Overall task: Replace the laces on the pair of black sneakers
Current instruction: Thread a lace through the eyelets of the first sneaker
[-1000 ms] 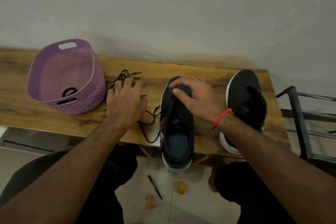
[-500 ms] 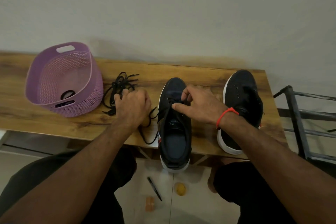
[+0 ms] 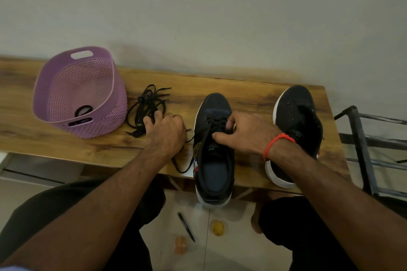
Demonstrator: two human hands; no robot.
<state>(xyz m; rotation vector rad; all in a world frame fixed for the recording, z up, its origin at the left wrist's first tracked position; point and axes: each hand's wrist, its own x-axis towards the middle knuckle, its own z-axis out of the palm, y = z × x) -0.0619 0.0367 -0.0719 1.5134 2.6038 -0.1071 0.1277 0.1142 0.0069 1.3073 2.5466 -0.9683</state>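
Two black sneakers on a wooden surface (image 3: pixel 253 94), toes toward the wall. Middle sneaker (image 3: pixel 214 149) with heel over the near edge of the surface, a black lace (image 3: pixel 208 136) through its front eyelets only. Right hand (image 3: pixel 244 133) over this sneaker, thumb and fingers (image 3: pixel 230 122) curled and pinching the lace near the front eyelets, index finger stretched out across the tongue. A red thread band (image 3: pixel 276 143) around the right wrist. One end of the lace trailing off the left side of the sneaker, onto the surface and under the left hand (image 3: pixel 166 133). Left hand resting on the surface just beside the sneaker, fingers bent downward over the lace end; a real grip on it cannot be told, since the palm hides the contact. Tips of the left fingers touching a loose bundle of black laces (image 3: pixel 147 105) between hand and basket. Second sneaker (image 3: pixel 296 123) at the right end of the surface, white sole visible, eyelets bare, partly hidden behind the right forearm. Purple perforated basket (image 3: pixel 66 86) at the left, just beside the bundle, with a small dark round object (image 3: pixel 83 110) inside, too unclear to name. On the floor below, between the knees: a black pen (image 3: pixel 186 226), a small yellow object (image 3: pixel 217 226) and a small orange one (image 3: pixel 180 244). A dark metal rack (image 3: pixel 361 145) at the right, beside the surface.
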